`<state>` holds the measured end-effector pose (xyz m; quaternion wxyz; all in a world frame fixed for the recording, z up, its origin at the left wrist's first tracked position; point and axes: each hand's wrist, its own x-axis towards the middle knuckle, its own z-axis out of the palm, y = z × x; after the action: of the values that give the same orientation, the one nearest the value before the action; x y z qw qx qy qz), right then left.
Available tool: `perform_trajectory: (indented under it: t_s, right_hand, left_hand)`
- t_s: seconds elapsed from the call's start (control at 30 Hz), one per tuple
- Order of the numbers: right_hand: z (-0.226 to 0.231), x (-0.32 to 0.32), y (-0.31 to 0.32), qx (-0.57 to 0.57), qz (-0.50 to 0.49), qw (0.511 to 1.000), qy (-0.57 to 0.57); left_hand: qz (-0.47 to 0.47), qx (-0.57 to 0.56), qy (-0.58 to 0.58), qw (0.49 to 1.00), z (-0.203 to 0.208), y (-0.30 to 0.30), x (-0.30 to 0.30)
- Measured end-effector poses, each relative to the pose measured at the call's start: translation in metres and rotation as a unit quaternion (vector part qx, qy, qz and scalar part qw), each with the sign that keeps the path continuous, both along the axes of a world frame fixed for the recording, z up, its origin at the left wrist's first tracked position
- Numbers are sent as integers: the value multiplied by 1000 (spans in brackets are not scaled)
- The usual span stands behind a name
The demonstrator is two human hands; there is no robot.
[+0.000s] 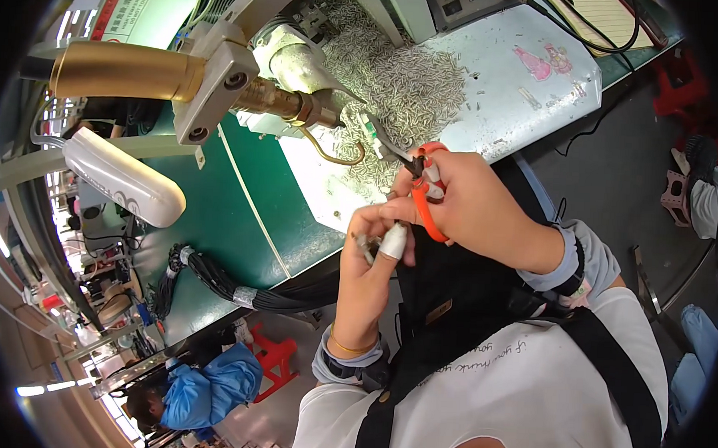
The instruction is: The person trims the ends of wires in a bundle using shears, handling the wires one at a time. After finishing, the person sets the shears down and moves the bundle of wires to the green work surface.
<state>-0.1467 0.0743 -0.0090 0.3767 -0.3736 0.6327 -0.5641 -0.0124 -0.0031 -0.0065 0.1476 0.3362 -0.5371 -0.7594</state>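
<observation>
My right hand is closed around a pair of orange-handled pliers, with white tape on a finger between the handles. The dark pivot of the pliers is near the fingertips. Just to its left, my left hand is curled up, its thumb wrapped in white tape. Its fingertips are pressed together, and whatever they pinch is too small or too hidden to name. Both hands almost touch, in front of a heap of small silvery metal pieces. A small green part shows under the brass-coloured nozzle.
A machine arm with a gold cylinder reaches in from the left, above a white lamp head. Bundled black cables lie on the green tabletop. A grey control box stands behind. A person in blue sits at lower left.
</observation>
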Motion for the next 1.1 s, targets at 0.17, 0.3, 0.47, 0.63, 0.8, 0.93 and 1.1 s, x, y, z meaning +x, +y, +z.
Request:
perform_trajectory:
  t_s: [0.17, 0.3, 0.47, 0.63, 0.8, 0.93, 1.1]
  right_hand:
    - [-18, 5, -8, -227, -170, 895, 345]
    - [-14, 3, 7, -243, -67, 835, 489]
    - [-25, -1, 11, -249, -50, 855, 452]
    - [-30, -9, 10, -230, -14, 881, 412]
    - [-28, -13, 13, -257, 9, 867, 428]
    - [-32, -8, 11, -254, 7, 892, 374]
    - [-44, -7, 3, -299, -31, 889, 347]
  left_hand:
    - [-22, 162, 96, 982, 16, -7, 9]
    - [-37, 229, 123, 965, 23, -11, 9]
    - [-68, 202, 96, 972, 19, -16, 12]
    - [-30, 53, 14, 998, 14, -16, 11]
    - [-25, 76, 1, 997, 11, -16, 12]
    - [-4, 117, 23, 993, 14, -5, 1]
    - [41, 198, 71, 977, 12, -5, 4]
